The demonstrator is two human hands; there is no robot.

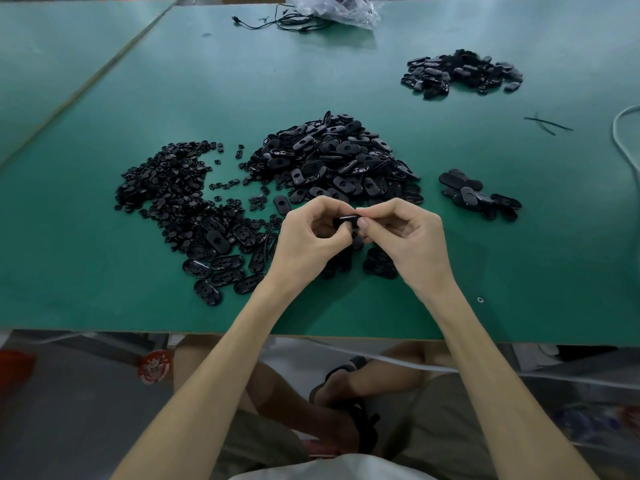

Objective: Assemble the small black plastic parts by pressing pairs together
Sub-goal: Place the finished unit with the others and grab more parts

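A small black oval plastic part (345, 220) is held in the air just in front of the big central heap of black oval plastic shells (332, 157), on the heap's near side. Its long axis runs side to side, level, from one hand to the other. The person's left hand (311, 239) pinches its left end with curled fingers and thumb; the right hand (407, 242) pinches its right end between thumb and forefinger. Both hands are on it equally, so the squeeze would likely come from both at once. Whether a second piece already sits inside the pinch cannot be told.

To the left of the heap lies a spread of tiny black round plastic pieces (166, 188), with loose ovals at its near edge. To the heap's right is a small cluster of black ovals (479, 195); well beyond the heap and to the right lies another pile of black ovals (462, 72). All rest on a flat green-topped work table (519, 271). Far behind the heap sits a crumpled clear plastic bag (339, 8).
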